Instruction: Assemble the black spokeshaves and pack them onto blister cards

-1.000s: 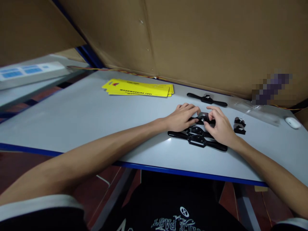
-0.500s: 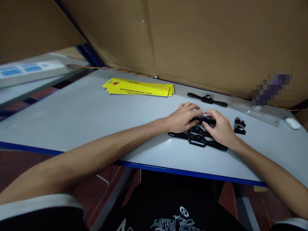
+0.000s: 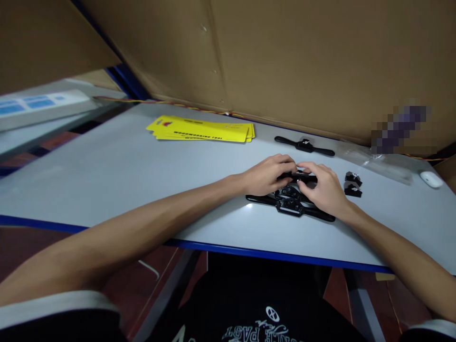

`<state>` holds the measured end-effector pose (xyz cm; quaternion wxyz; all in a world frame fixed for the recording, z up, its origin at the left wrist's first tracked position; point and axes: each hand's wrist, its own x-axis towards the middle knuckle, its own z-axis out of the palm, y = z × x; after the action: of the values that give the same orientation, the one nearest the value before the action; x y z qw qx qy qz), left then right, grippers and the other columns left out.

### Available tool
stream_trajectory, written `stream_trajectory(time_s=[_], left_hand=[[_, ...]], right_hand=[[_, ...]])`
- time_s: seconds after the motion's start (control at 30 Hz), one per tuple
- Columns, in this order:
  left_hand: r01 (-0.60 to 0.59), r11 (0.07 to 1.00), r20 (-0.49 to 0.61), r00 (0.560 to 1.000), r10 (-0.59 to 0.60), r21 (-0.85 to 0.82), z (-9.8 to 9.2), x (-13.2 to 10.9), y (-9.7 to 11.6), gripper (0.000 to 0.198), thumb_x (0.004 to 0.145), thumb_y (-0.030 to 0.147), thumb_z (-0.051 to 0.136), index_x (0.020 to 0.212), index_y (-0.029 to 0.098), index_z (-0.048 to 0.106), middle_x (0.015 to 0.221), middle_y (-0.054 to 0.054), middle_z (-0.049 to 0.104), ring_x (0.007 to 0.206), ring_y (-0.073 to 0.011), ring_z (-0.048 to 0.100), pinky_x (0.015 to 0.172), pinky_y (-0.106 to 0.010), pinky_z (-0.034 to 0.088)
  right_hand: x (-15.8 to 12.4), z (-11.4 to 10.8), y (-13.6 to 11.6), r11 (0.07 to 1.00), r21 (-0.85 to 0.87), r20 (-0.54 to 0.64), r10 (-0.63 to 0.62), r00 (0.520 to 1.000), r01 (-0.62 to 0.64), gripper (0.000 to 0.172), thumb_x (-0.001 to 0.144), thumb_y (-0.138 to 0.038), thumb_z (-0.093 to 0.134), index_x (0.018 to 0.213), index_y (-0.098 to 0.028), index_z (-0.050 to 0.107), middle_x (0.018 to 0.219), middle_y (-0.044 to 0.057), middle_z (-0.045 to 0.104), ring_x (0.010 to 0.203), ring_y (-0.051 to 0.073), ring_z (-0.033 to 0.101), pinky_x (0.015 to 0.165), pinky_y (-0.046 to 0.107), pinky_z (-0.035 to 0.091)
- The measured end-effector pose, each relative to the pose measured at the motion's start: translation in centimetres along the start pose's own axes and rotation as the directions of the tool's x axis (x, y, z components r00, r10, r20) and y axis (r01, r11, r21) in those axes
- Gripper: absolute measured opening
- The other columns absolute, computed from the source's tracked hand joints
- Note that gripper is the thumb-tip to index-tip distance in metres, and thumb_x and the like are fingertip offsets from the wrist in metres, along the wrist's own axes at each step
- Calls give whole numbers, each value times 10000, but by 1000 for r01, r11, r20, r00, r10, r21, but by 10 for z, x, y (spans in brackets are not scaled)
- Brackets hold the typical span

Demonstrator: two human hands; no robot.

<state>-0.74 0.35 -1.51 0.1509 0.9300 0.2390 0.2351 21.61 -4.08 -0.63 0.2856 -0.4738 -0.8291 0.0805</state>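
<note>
Between my two hands is a black spokeshave [image 3: 302,178], partly covered by fingers. My left hand [image 3: 272,174] is closed around its left handle. On its right side my right hand [image 3: 323,187] grips it with thumb and forefinger around the middle part. Just nearer to me, two more black spokeshave bodies lie on the table, the front one [image 3: 290,207] in plain sight and the other [image 3: 288,192] half hidden under my hands. To the right of my right hand sit two small black blade-and-cap pieces [image 3: 353,184].
Another spokeshave [image 3: 304,145] lies at the back of the grey table [image 3: 117,175]. Yellow printed cards [image 3: 203,129] are stacked left of it. Clear plastic bags [image 3: 377,166] and a white earbud case or mouse-like object [image 3: 431,180] lie at the right. A cardboard wall [image 3: 285,61] stands behind.
The spokeshave in my hands is tilted a little differently, its middle now showing a flatter dark side. Both hands stay around it, and the whole view has shifted slightly.
</note>
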Motion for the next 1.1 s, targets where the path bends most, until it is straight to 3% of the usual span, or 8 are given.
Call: stream_trajectory(time_s=[0.13,0.23,0.43,0.57,0.63,0.7,0.83,1.1], left_hand=[[9,1000,1,1000,-9,-22,0,0,2,238,1024,302,452,1107,156,620,1173,-147,642,1101,-266,625,983,-439,526],[26,1000,-6,1000,-26,-10,1,-1,2,340,1048,367,433,1265,154,585,1192,-151,659,1090,-272,639,969,-446,529],[60,998,-19,998,-60,-9,3,-3,1,628,1045,351,435,1612,136,273,1215,-142,705,1104,-268,654,984,-437,516],[71,997,24,997,-72,42,3,0,2,555,1049,355,408,1530,79,435,1218,-173,698,1139,-294,644,1011,-463,511],[67,995,42,997,-71,78,3,1,3,521,1053,357,394,1454,53,530,1215,-196,688,1143,-307,645,1020,-477,512],[54,994,48,997,-59,92,2,2,3,497,1055,351,386,1399,57,589,1205,-197,687,1133,-305,648,1024,-479,515],[31,997,43,999,-34,70,2,2,2,445,1051,334,396,1344,111,646,1217,-171,689,1124,-283,653,1032,-467,516],[46,998,46,998,-48,46,1,2,1,447,1038,322,415,1358,104,639,1203,-168,680,1119,-281,644,1029,-455,511]], right_hand=[[1,-1,0,1000,-17,7,17,1000,-17,347,840,-194,653,1180,-255,694,986,62,771,937,290,702,873,469,534],[2,-2,0,999,35,-28,12,1000,-11,381,833,-178,626,1201,-257,684,1007,49,770,901,256,703,841,425,554],[8,-14,10,998,62,-219,33,975,-20,379,816,-236,614,1186,-219,696,1006,54,779,855,234,712,821,397,569],[17,-45,37,984,-137,-259,78,963,-117,398,787,-261,625,1168,-198,720,982,88,780,866,274,706,844,443,549],[21,-64,54,960,-223,-179,128,975,-167,356,759,-277,641,1092,-204,746,911,83,767,823,274,686,822,440,535],[23,-81,69,960,-216,13,186,982,-179,322,741,-320,666,1033,-222,759,861,57,752,759,245,658,765,402,526],[22,-92,88,981,-107,289,189,938,-165,330,757,-377,655,1027,-220,761,845,28,734,759,214,639,715,350,510],[19,-83,103,976,-151,299,194,934,-155,375,790,-410,653,1095,-242,791,938,58,768,832,253,694,781,404,539]])
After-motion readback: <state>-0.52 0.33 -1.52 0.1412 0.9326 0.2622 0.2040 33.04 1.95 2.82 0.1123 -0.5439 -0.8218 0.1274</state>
